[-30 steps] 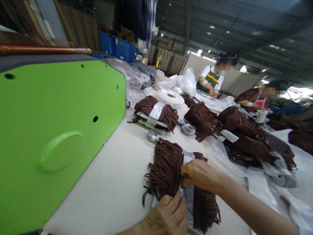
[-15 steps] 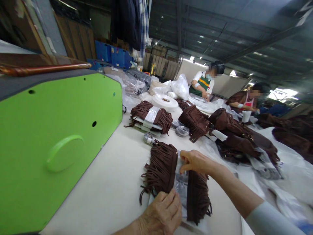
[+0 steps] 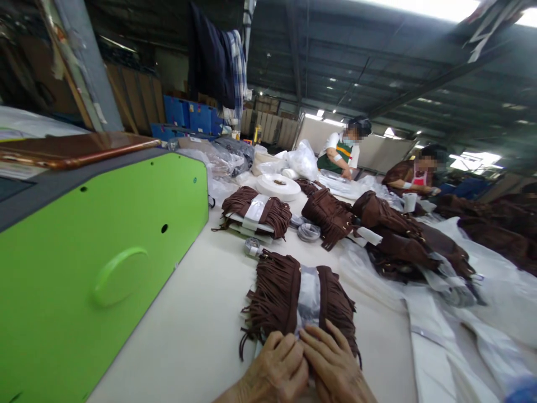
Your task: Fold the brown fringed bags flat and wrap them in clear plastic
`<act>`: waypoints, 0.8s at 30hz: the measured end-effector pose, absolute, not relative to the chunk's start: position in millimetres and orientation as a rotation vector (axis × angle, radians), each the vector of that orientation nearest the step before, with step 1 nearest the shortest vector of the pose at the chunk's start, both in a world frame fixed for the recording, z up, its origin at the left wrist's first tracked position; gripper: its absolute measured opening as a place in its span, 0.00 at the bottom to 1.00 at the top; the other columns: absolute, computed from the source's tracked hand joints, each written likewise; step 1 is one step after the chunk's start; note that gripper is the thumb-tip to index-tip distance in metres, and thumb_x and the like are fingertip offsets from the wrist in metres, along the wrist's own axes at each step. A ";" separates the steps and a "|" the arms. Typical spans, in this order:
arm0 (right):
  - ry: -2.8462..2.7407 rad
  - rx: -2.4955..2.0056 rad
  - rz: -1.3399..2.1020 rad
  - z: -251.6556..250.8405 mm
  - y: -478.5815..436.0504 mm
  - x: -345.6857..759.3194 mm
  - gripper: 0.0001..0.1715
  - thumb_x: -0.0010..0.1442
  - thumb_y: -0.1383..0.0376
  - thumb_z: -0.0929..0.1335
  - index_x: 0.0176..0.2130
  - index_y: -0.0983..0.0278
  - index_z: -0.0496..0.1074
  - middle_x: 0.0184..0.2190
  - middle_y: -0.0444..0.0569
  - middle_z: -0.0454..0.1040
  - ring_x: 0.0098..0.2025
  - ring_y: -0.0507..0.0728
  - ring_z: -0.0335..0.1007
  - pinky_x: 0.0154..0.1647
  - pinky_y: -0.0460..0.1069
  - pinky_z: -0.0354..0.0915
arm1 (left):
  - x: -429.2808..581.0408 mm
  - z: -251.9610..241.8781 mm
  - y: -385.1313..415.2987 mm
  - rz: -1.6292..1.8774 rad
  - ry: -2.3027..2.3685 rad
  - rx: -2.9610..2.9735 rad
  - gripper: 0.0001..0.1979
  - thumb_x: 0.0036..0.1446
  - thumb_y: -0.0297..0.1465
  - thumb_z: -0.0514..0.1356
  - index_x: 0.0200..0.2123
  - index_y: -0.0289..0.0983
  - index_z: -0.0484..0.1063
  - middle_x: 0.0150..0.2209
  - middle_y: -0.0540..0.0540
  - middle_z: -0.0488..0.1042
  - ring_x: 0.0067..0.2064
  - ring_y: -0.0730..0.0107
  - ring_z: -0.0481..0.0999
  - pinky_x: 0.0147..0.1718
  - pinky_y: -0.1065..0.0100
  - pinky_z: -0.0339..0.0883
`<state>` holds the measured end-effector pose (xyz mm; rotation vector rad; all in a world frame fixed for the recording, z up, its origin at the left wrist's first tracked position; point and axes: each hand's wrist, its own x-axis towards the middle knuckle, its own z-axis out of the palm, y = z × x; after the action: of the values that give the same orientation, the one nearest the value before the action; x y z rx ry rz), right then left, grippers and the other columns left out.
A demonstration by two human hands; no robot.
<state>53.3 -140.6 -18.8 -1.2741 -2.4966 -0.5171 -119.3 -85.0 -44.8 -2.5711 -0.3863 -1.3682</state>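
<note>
A dark brown fringed piece [image 3: 272, 296] lies on the white table in front of me, its strands fanning to both sides. Around its middle runs a shiny plastic band [image 3: 309, 291]. My left hand [image 3: 277, 366] is closed at the near end of this band, fingertips pinched together on its edge. Beside it, my right hand [image 3: 335, 361] rests with fingers stretched over the band and the right-hand fringe; its thumb is hidden. The fingertips of both hands nearly meet. A small grey coil [image 3: 252, 247] lies at the far left corner of the piece.
A green-sided machine [image 3: 126, 252] fills the left. Behind the piece sit another banded fringed bundle [image 3: 255, 210], a white tape roll [image 3: 278, 187] and grey coils [image 3: 309, 232]. Brown bags [image 3: 394, 235] and plastic sheets are heaped right. Two people work farther back.
My right hand has come back from the far end of the band to its near end, beside my left hand. The left hand stays pinched there. The view has tilted up slightly.
</note>
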 end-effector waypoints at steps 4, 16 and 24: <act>-2.461 -1.210 -0.718 -11.9 -147.9 58.5 0.17 0.63 0.63 0.57 0.46 0.63 0.69 0.37 0.45 0.78 0.43 0.54 0.71 0.64 0.54 0.38 | -120.9 -42.4 -83.2 -1.360 -0.312 -2.518 0.09 0.58 0.23 0.49 0.33 0.29 0.69 0.32 0.44 0.67 0.36 0.65 0.67 0.34 0.64 0.55; -2.126 -1.170 -1.069 -35.8 -153.4 39.1 0.19 0.60 0.74 0.56 0.38 0.67 0.73 0.35 0.50 0.78 0.41 0.56 0.73 0.64 0.58 0.46 | -128.3 -26.0 -83.1 -1.022 -0.209 -2.550 0.12 0.60 0.25 0.46 0.35 0.30 0.69 0.32 0.45 0.68 0.35 0.65 0.68 0.34 0.62 0.57; -2.076 -1.184 -1.047 -23.2 -152.2 41.9 0.20 0.54 0.78 0.55 0.39 0.68 0.71 0.34 0.52 0.78 0.41 0.56 0.73 0.63 0.58 0.49 | -117.4 -19.0 -84.5 -1.048 -0.324 -2.465 0.16 0.63 0.25 0.41 0.38 0.31 0.69 0.37 0.45 0.71 0.40 0.64 0.70 0.40 0.60 0.59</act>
<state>41.9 -152.2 -23.2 -1.1838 -2.0765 -1.0469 -117.4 -84.5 -19.0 -2.4649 -0.3242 -1.0483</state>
